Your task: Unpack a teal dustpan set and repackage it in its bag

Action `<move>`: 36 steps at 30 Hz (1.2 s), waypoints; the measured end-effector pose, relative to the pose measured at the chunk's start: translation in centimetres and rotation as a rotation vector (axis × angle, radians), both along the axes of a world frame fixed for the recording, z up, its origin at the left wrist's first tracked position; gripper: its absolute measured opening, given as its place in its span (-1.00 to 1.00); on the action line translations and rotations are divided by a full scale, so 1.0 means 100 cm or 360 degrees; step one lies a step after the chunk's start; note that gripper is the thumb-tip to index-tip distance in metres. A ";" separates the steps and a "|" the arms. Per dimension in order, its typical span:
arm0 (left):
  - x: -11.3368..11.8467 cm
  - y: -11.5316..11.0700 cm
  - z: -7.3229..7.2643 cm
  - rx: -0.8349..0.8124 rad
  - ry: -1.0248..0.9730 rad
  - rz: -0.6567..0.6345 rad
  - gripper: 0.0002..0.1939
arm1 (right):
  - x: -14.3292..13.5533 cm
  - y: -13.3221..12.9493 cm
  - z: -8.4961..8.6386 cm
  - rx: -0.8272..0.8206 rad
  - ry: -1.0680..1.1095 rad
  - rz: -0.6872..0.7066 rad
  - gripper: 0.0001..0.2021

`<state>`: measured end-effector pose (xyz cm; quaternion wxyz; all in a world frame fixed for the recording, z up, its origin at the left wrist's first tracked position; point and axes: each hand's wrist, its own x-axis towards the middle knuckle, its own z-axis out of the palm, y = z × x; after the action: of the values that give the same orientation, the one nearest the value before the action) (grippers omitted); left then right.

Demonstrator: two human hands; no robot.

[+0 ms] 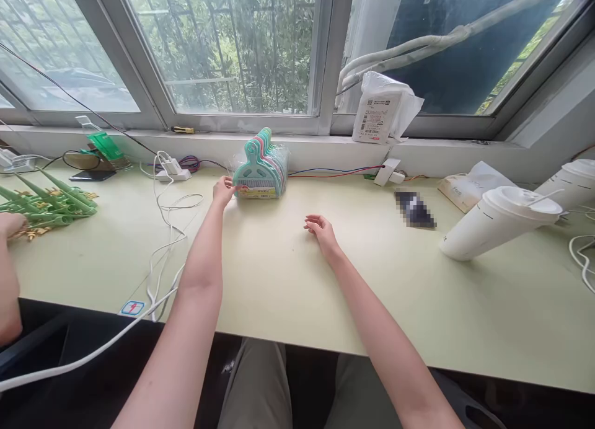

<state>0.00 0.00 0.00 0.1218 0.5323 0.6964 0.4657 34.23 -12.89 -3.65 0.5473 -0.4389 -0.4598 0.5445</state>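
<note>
While both grips apart, left hand (224, 190) at comb pack (261, 166), cups (499, 221) beside right hand (320, 229).

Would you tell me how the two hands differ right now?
The left hand reaches far forward and touches the wrapped pack of fans; the right hand lies nearer, touching no object. Left fingers meet the pack's edge; right fingers curl loosely. Both are bare and over the table.
</note>
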 end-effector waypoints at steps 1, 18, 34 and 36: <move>0.003 0.002 -0.001 0.0024 0.0017 0.0037 -0.67 | 0.000 0.000 0.000 0.0001 0.0001 0.0007 -0.77; 0.184 -0.101 -0.023 -0.0071 -0.1317 -0.0422 -0.47 | 0.008 -0.021 0.011 0.0936 -0.1436 -0.0425 -0.79; 0.179 -0.122 -0.027 -0.0396 -0.1227 -0.1020 -0.52 | 0.032 0.005 0.002 -0.0003 0.0359 -0.0274 -0.72; 0.176 -0.118 -0.026 -0.0305 -0.1295 -0.0886 -0.56 | 0.035 0.003 0.004 -0.0012 0.0363 -0.0211 -0.73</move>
<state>17.59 -11.83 -2.62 0.5513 0.4596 0.4638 0.5194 37.76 -12.60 -3.23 0.6291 -0.4057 -0.3624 0.5553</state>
